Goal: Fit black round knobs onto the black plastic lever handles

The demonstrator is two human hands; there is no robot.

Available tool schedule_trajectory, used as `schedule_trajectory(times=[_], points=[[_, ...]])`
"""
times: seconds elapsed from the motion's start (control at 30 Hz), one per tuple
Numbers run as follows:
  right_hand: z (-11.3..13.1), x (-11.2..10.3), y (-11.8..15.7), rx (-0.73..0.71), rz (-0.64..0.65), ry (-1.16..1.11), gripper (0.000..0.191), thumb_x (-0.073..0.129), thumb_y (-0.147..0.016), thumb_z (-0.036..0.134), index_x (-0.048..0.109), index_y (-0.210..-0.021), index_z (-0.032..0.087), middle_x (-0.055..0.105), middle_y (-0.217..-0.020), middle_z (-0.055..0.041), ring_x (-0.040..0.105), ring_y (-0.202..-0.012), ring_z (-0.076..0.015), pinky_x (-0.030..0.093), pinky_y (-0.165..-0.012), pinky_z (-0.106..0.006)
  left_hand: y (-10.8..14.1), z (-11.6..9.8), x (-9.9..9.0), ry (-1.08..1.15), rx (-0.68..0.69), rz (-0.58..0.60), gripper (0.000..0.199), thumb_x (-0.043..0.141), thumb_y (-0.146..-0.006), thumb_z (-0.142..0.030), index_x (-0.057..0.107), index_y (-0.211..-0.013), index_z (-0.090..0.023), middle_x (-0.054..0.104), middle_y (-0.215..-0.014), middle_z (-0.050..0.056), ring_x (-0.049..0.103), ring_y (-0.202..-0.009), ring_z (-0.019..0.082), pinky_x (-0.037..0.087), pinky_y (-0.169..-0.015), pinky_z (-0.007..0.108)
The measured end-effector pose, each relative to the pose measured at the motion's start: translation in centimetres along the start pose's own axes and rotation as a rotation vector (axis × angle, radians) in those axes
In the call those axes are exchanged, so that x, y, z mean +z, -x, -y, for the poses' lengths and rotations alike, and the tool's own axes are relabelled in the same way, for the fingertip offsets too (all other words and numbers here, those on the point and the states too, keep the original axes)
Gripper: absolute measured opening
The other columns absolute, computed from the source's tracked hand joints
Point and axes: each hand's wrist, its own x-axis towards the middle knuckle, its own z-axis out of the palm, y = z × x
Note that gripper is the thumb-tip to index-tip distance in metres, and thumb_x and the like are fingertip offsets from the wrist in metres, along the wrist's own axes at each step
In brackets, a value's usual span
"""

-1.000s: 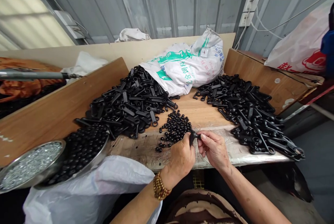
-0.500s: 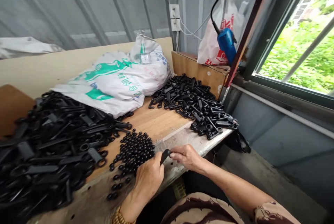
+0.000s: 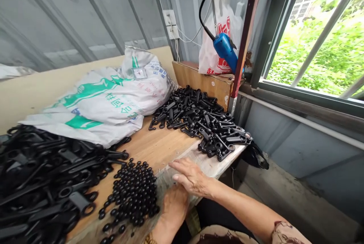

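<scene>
My left hand [image 3: 174, 202] is closed at the front edge of the wooden table [image 3: 148, 139], beside a heap of small black balls [image 3: 135, 191]. Its fingertips and whatever they hold are hidden from view. Across the top of it lies my right hand [image 3: 192, 177], fingers stretched forward and thumb apart, with nothing visible in them. A large pile of black lever-like parts with ring ends [image 3: 48, 175] covers the left of the table. More such black parts [image 3: 196, 117] are heaped at the back right.
A white woven sack [image 3: 105, 96] with green print lies along the back, partly over the left pile. A blue corded tool [image 3: 226, 52] hangs near a plastic bag [image 3: 207, 54]. A wooden board [image 3: 201, 79] borders the right heap; a barred window [image 3: 315, 43] is at right.
The view has swung right. My right hand has moved from the tip of a black part in my left hand to lie over the left hand; that part is now out of sight.
</scene>
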Motion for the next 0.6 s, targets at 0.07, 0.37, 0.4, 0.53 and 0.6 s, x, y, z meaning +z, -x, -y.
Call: schedule_trajectory(times=[0.07,0.37,0.4,0.53,0.6], points=[[0.5,-1.5,0.7,-0.055,0.131,0.087,0.020,0.044,-0.089,0.027,0.059,-0.095,0.016,0.063,-0.087,-0.0071,0.054,-0.081,-0.0189,0.041,-0.077,-0.029,0.1,0.4,-1.6,-0.011,-0.027,0.023,0.028,0.038,-0.074,-0.007,0.065,-0.071,-0.014,0.067,-0.067,0.013,0.065,-0.065,0.030,0.045,-0.055,0.034],[0.4,-5.4,4.7,-0.083,0.153,0.215,0.016,0.043,-0.087,0.019,0.058,-0.083,0.017,0.058,-0.072,-0.0032,0.050,-0.063,-0.0141,0.037,-0.060,-0.026,0.5,-1.3,-6.1,0.252,0.022,-0.104,0.025,0.050,-0.071,-0.015,0.060,-0.094,-0.021,0.068,-0.080,0.004,0.064,-0.072,0.019,0.046,-0.061,0.025],[-0.2,-6.4,4.6,-0.078,0.100,0.234,0.018,0.041,-0.087,0.019,0.059,-0.083,0.017,0.058,-0.071,-0.0040,0.050,-0.064,-0.0149,0.038,-0.060,-0.027,0.5,-1.4,-6.3,0.291,0.047,-0.199,0.034,0.053,-0.073,-0.019,0.056,-0.107,-0.020,0.068,-0.089,0.006,0.064,-0.077,0.020,0.047,-0.065,0.026],[-4.3,-12.5,3.2,0.026,-0.168,0.401,0.021,0.045,-0.088,0.024,0.065,-0.084,0.019,0.062,-0.090,-0.0094,0.051,-0.087,-0.0210,0.041,-0.080,-0.034,1.3,-0.4,-7.8,0.334,0.032,-0.455,0.049,0.055,-0.079,-0.034,0.041,-0.124,-0.019,0.059,-0.113,0.010,0.059,-0.097,0.022,0.049,-0.075,0.030],[-6.9,-15.1,2.4,0.125,-0.205,0.528,0.019,0.050,-0.086,0.026,0.068,-0.082,0.020,0.061,-0.101,-0.0093,0.048,-0.096,-0.0238,0.040,-0.086,-0.038,2.1,0.8,-8.3,0.334,-0.036,-0.483,0.042,0.053,-0.081,-0.035,0.044,-0.120,-0.021,0.059,-0.112,0.008,0.059,-0.094,0.021,0.050,-0.076,0.030]])
